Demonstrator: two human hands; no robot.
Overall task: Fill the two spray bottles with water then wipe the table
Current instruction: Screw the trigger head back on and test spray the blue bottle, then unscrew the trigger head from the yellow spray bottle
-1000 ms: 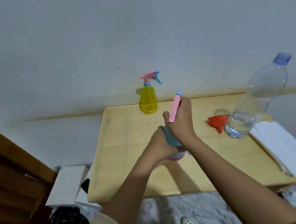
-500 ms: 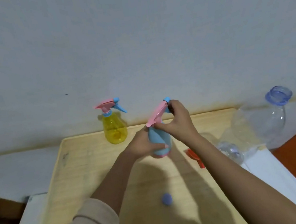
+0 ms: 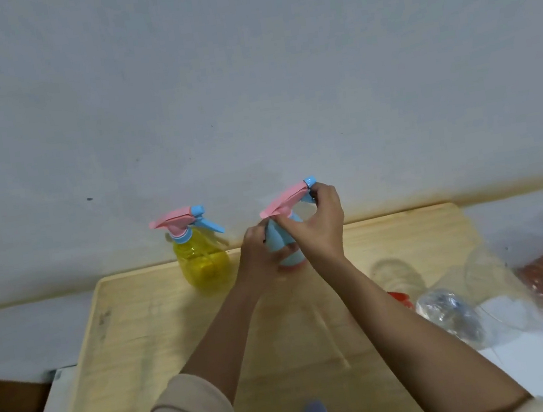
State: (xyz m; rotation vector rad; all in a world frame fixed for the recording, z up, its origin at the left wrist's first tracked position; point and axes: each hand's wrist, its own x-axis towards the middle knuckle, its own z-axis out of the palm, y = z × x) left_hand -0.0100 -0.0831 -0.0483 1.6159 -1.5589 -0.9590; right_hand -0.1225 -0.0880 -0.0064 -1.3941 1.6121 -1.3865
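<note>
Looks like filling's nearly done: left hand (image 3: 258, 254) wraps the blue spray bottle (image 3: 279, 239), right hand (image 3: 321, 225) pinches its pink trigger head (image 3: 285, 200), just beside the capped yellow spray bottle (image 3: 203, 261). Wiping's not started, I'd guess.

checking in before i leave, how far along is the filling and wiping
Looks done: the yellow spray bottle stands capped. In hand: the left hand grips the blue spray bottle, the right hand holds its pink top. Left: wiping the table; the white cloth lies untouched.

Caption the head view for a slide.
The left hand grips the blue bottle, right hand holds its pink sprayer; yellow bottle stands beside on the table.
</note>
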